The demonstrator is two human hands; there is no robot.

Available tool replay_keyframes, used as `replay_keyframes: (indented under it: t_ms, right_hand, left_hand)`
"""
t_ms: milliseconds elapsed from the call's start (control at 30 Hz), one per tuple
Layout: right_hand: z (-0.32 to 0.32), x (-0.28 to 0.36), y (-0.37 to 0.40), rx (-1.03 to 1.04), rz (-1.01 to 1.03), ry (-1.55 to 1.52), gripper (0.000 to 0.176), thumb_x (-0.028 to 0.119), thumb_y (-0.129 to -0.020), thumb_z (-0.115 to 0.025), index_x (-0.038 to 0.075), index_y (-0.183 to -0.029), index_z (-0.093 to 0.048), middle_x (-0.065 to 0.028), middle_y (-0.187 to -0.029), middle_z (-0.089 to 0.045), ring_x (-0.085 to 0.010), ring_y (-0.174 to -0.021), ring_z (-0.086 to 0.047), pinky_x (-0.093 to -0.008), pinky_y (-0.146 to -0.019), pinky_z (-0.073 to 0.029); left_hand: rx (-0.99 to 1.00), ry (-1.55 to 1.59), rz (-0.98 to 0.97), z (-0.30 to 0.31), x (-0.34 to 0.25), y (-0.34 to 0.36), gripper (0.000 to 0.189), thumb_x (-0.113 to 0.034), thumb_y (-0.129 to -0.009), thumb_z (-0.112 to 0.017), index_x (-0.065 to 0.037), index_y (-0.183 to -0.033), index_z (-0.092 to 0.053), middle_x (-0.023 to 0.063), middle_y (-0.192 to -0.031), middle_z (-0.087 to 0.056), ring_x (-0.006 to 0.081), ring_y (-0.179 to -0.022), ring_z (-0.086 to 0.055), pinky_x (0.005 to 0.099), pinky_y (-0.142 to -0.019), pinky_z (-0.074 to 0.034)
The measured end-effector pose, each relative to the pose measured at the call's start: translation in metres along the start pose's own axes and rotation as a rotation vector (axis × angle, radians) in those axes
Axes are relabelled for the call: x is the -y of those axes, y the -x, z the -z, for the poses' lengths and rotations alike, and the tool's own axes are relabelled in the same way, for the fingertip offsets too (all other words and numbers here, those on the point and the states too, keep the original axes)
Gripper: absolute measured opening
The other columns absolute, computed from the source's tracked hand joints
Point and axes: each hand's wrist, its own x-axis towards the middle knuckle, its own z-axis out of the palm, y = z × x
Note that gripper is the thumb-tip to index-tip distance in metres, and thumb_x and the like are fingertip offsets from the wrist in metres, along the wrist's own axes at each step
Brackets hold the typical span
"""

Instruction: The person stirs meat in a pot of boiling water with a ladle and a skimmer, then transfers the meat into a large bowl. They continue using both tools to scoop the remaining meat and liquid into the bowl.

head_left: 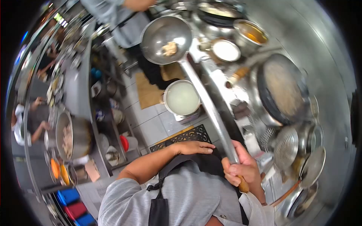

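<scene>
My right hand [244,165] is wrapped round the lower handle of a large metal ladle [208,103], just above its wooden end. The ladle reaches up and away from me, and a small pale lump of food [169,48] lies in its bowl. At my waist, my left hand [194,147] rests flat against the black apron [196,162], fingers stretched out and holding nothing. Beyond it, low down, stands a pot of pale cloudy liquid [182,98].
On the right, a big wok [264,92] holds cloudy liquid, with strainers [286,147] beside it. A pot of amber liquid [253,33] stands farther back. Another person [130,28] stands ahead. Along the left counter sits a large pot [81,137]; a black mat [184,136] covers some floor.
</scene>
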Motion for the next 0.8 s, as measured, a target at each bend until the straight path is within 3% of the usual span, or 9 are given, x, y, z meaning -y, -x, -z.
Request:
replay_keyframes:
  t_ms: [200, 300, 433, 467, 567, 600, 700, 733, 800]
  right_hand:
    - [-0.116, -0.039, -0.139, 0.378, -0.377, 0.03, 0.077, 0.008, -0.09, -0.064, 0.004, -0.153, -0.02, -0.0065, -0.075, -0.049, -0.0095, -0.045, -0.047, -0.0233, -0.041, -0.041]
    - [-0.18, -0.071, -0.193, 0.375, -0.434, 0.223, 0.08, 0.004, -0.086, -0.063, 0.005, -0.153, -0.02, -0.0072, -0.07, -0.046, -0.0111, -0.04, -0.043, -0.026, -0.036, -0.039]
    - [-0.223, -0.132, -0.256, 0.548, -0.273, 0.772, 0.073, 0.0, -0.09, -0.058, 0.005, -0.154, -0.024, -0.002, -0.076, -0.052, -0.0065, -0.049, -0.047, -0.0233, -0.045, -0.039]
    - [-0.232, -0.141, -0.268, 0.56, -0.268, 0.865, 0.071, -0.001, -0.091, -0.057, 0.005, -0.154, -0.026, -0.0002, -0.078, -0.053, -0.0053, -0.052, -0.048, -0.0225, -0.049, -0.039]
    - [-0.215, -0.183, -0.292, 0.618, 0.163, 1.348, 0.069, 0.0, -0.093, -0.054, 0.005, -0.155, -0.026, -0.0016, -0.088, -0.055, -0.007, -0.063, -0.048, -0.0267, -0.06, -0.044]
    - [-0.211, -0.193, -0.296, 0.649, 0.176, 1.177, 0.069, -0.001, -0.093, -0.055, 0.007, -0.155, -0.027, 0.0005, -0.082, -0.053, -0.0058, -0.062, -0.049, -0.0251, -0.058, -0.041]
    - [-0.197, -0.183, -0.286, 0.597, 0.004, 1.021, 0.071, 0.001, -0.093, -0.057, 0.009, -0.156, -0.025, -0.0005, -0.078, -0.052, -0.0054, -0.057, -0.049, -0.0235, -0.053, -0.039]
    - [-0.198, -0.171, -0.276, 0.547, -0.105, 0.943, 0.074, 0.0, -0.092, -0.059, 0.008, -0.156, -0.023, -0.0032, -0.078, -0.053, -0.0073, -0.054, -0.049, -0.0225, -0.05, -0.04]
    - [-0.176, -0.151, -0.259, 0.474, -0.205, 0.769, 0.075, -0.001, -0.091, -0.06, 0.008, -0.156, -0.023, -0.0053, -0.078, -0.054, -0.0079, -0.051, -0.047, -0.0222, -0.047, -0.04]
  left_hand:
    - [-0.403, 0.283, -0.21, 0.001, 0.066, 0.124, 0.059, -0.041, -0.098, -0.062, -0.004, -0.142, -0.051, 0.0153, -0.134, -0.062, 0.0244, -0.127, -0.056, 0.0353, -0.109, -0.041]
    - [-0.596, 0.262, -0.295, -0.007, 0.082, 0.182, 0.051, -0.039, -0.099, -0.062, -0.006, -0.138, -0.056, 0.0125, -0.129, -0.065, 0.0213, -0.123, -0.058, 0.0351, -0.107, -0.043]
    - [-0.723, 0.314, -0.289, -0.019, 0.111, 0.233, 0.05, -0.037, -0.098, -0.065, -0.007, -0.137, -0.057, 0.0088, -0.115, -0.069, 0.0181, -0.11, -0.063, 0.032, -0.098, -0.047]
    - [-0.734, 0.362, -0.183, -0.025, 0.123, 0.236, 0.057, -0.037, -0.096, -0.068, -0.005, -0.141, -0.053, 0.0099, -0.109, -0.07, 0.0181, -0.101, -0.064, 0.0312, -0.093, -0.049]
    - [-0.946, 0.432, -0.133, -0.046, 0.146, 0.248, 0.065, -0.036, -0.093, -0.071, -0.003, -0.144, -0.048, 0.0115, -0.107, -0.07, 0.0186, -0.099, -0.064, 0.0319, -0.09, -0.05]
    - [-0.98, 0.455, -0.117, -0.05, 0.141, 0.256, 0.051, -0.032, -0.095, -0.069, 0.0, -0.133, -0.056, 0.0114, -0.11, -0.07, 0.0203, -0.103, -0.064, 0.0329, -0.094, -0.049]
    - [-1.157, 0.547, -0.073, -0.062, 0.154, 0.251, 0.054, -0.032, -0.095, -0.069, 0.0, -0.136, -0.055, 0.0112, -0.11, -0.069, 0.0175, -0.097, -0.065, 0.0313, -0.089, -0.051]
    - [-1.143, 0.696, -0.072, -0.061, 0.164, 0.246, 0.056, -0.032, -0.095, -0.069, -0.003, -0.139, -0.052, 0.0112, -0.111, -0.068, 0.0148, -0.086, -0.065, 0.03, -0.076, -0.053]
    - [-1.133, 0.92, -0.026, -0.054, 0.18, 0.242, 0.058, -0.031, -0.094, -0.068, -0.005, -0.142, -0.049, 0.0111, -0.111, -0.068, 0.0138, -0.078, -0.063, 0.0293, -0.067, -0.053]
